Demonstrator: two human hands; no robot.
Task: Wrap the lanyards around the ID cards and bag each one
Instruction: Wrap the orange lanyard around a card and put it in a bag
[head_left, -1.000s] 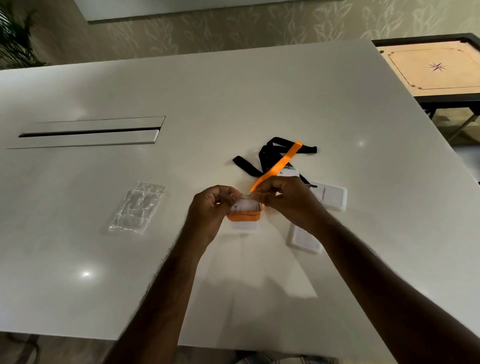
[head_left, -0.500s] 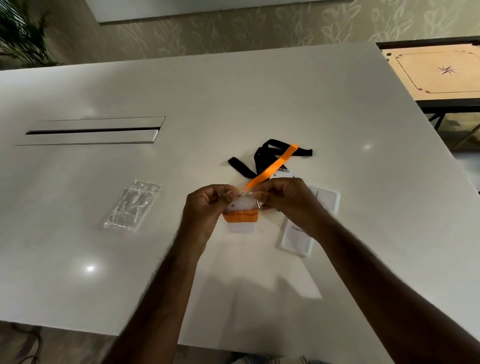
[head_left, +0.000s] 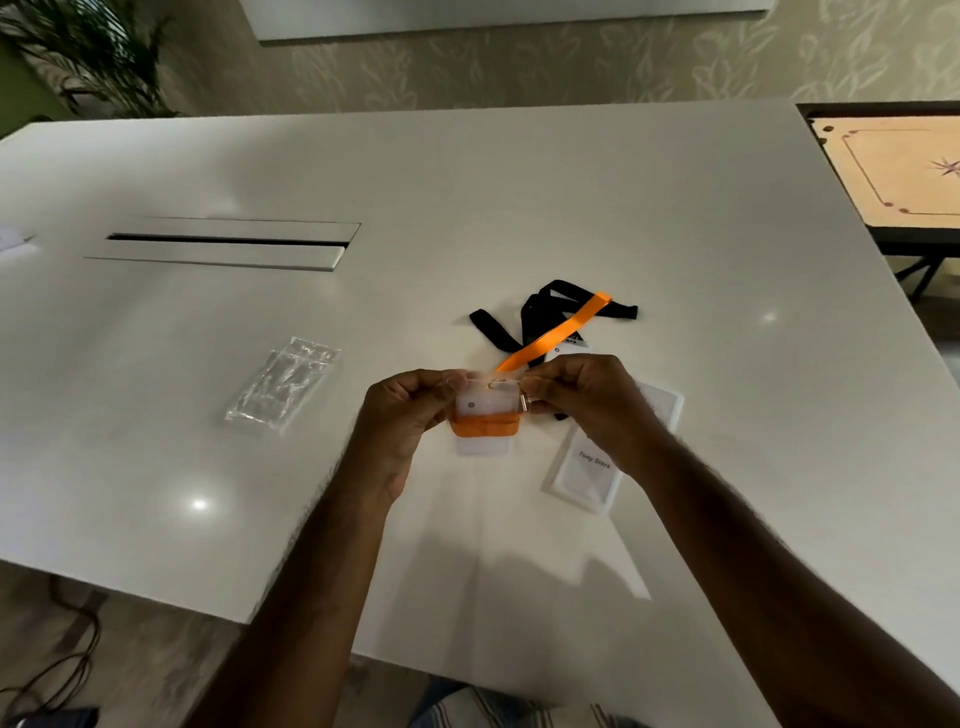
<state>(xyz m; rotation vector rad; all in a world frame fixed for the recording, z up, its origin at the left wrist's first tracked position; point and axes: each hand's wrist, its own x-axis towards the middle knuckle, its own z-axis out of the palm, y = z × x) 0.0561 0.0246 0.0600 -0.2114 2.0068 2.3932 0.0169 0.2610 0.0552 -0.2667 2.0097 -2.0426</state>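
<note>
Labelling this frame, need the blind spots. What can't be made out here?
- Held ID card, head view: print too small; top corners hidden by left hand and right hand.
- Orange lanyard: number of turns around the card unclear.
- Card behind the right hand: mostly covered.
- Clear bags: count unreadable, glare.

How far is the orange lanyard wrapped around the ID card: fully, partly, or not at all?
Partly. The orange lanyard bands the ID card lower down, but a long free tail runs off across the table.
</note>
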